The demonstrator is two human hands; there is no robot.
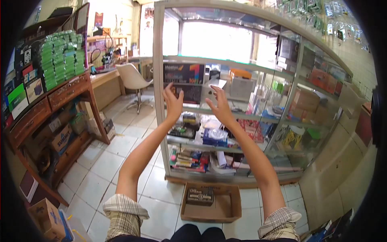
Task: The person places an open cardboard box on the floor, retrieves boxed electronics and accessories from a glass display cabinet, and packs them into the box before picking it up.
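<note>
My left hand [173,102] is raised with fingers apart, overlapping the left end of a dark box [192,95] on the glass cabinet's shelf. On top of that box lies another black box [181,73] with orange and white print. My right hand [220,106] is also open and holds nothing, in front of the shelf to the right of the two boxes. Near it stand a grey-white box [241,89] and an orange item [240,73]. Below my arms, an open cardboard box [225,217] sits on the floor with a small dark box [200,196] inside.
The glass cabinet [159,80] holds electronics, books and cables on its lower shelves. A wooden desk [68,90] at left carries stacked green packets [62,60]. A white chair [131,76] stands behind. Another carton [46,218] is at lower left.
</note>
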